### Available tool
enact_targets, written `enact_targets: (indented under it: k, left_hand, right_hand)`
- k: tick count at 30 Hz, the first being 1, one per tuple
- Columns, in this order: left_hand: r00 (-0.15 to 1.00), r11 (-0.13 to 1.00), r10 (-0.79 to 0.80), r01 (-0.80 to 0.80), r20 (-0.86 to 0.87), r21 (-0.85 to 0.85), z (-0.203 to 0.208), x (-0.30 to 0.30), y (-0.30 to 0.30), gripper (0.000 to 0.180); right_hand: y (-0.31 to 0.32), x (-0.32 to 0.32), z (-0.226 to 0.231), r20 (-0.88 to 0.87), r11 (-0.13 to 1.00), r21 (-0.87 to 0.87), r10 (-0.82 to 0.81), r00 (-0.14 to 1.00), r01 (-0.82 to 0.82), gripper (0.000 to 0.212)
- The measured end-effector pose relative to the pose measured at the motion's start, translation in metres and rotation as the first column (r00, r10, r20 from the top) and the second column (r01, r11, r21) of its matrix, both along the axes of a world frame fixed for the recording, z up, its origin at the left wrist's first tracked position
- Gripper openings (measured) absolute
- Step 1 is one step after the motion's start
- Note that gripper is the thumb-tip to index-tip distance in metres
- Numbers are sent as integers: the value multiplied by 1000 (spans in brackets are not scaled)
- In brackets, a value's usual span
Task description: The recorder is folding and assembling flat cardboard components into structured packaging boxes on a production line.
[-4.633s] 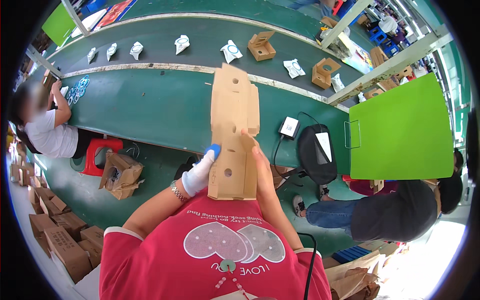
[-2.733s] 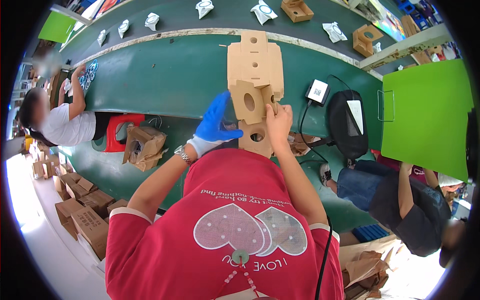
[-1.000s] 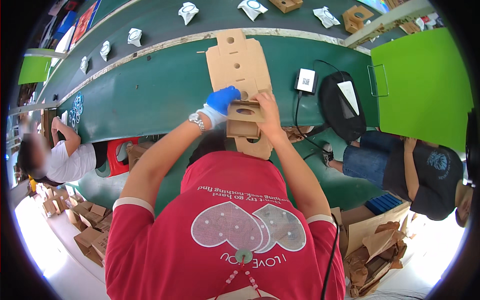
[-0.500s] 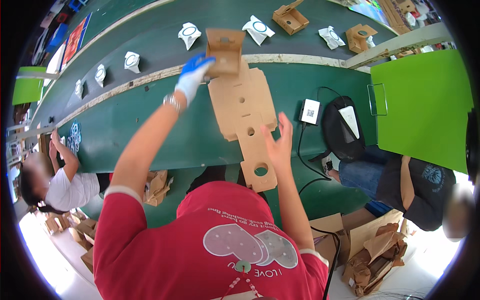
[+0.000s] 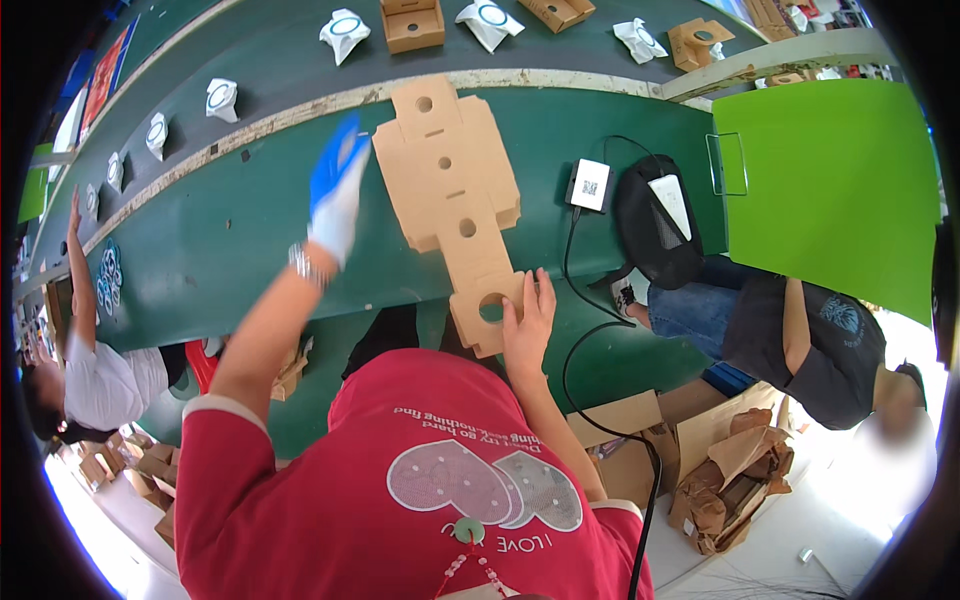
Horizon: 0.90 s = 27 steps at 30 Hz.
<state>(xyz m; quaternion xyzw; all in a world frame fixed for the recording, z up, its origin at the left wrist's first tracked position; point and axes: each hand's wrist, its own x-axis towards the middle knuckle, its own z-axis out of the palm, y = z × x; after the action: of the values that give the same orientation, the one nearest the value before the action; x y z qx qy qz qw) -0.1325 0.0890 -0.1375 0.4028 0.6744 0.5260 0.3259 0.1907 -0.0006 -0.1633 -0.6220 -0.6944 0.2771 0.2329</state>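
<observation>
A flat, unfolded brown cardboard box blank with round holes lies on the green table, its near end reaching past the table's front edge. My right hand is against the right edge of that near panel, its fingers stretched and the thumb over the cardboard. Left of the blank, my left hand, in a white glove with blue fingers, is raised over the table. Its fingers are extended and it holds nothing. Past the far rail, an open cardboard box sits on the dark belt between white-wrapped items.
White-wrapped pieces and further boxes line the belt. Right of the blank are a cabled white device and a black bag. A green panel stands beyond. One person sits at each side. Crumpled brown paper fills a floor carton.
My left hand has let go of the open box, now on the belt, and drawn back toward me. My right hand has come down onto the near end of the cardboard blank.
</observation>
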Motion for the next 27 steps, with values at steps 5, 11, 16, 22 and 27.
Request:
enact_targets:
  k: [5,11,16,22,27]
  left_hand:
    - [464,781,496,130,734,-611,-4,115,-155,47]
    - [909,913,115,62,400,-402,51,149,-128,46]
    - [594,896,91,302,800,-326,51,148,-131,27]
    - [109,991,2,135,994,-17,75,88,-122,75]
    - [473,955,-28,-248,880,164,120,39,-114,60]
  right_hand:
    - [-2,-20,35,-158,991,-110,-98,983,81,47]
    - [-1,-38,65,-393,946,-309,-37,919,-94,47]
    - [15,-33,93,-684,619,-670,-300,664,-410,21]
    - [38,-40,136,-712,439,-687,-568,414,-579,27]
    - [7,-58,167,-853,276,-505,-303,424,-818,23]
